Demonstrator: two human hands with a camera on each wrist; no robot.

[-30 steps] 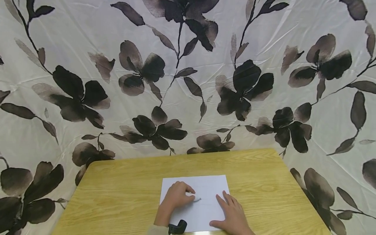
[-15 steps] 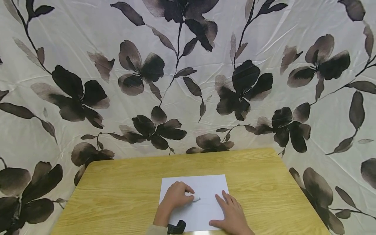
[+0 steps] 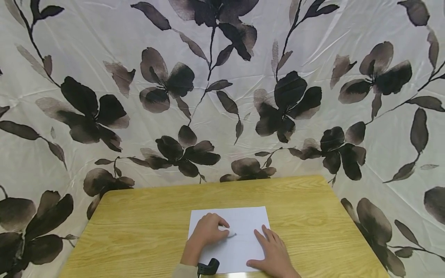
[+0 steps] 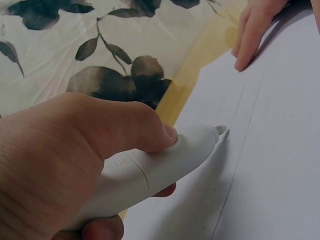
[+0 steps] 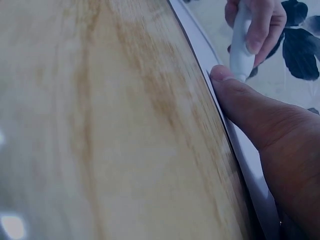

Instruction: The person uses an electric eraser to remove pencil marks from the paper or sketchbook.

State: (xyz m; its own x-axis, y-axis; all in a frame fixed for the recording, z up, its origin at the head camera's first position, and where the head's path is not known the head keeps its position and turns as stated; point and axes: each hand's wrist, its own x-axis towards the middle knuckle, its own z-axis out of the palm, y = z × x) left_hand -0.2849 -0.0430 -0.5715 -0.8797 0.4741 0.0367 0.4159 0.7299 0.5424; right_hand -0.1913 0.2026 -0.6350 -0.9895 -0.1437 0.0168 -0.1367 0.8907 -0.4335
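With my left hand [image 3: 208, 230] I grip a thick white pen-like tool [image 4: 165, 165], my thumb laid on top toward its front and other fingers curled underneath. Its narrow tip [image 4: 221, 130] points to my right, at about the middle of a white sheet of paper [image 3: 240, 251]; I can't tell whether tip and paper meet. Thin, faint lines [image 4: 240, 150] run over the sheet just beside the tip. My right hand [image 3: 276, 256] rests at the sheet's right edge with its fingers spread, the thumb stretched leftward close to the near edge. Between the tip and my right index finger there is a short stretch of white, and more paper runs on up to the far edge, past both hands. At my left wrist sits a black band [image 3: 208, 267], next to a beige sleeve [image 3: 184, 271]. Outside the sheet comes the yellow wood-grained table [image 3: 146, 224]: wide room to the left and right, a narrower strip beyond the paper's far edge. The table's far corners are rounded, and past its far and side edges hangs a pale cloth [image 3: 222, 116] with dark flowers.
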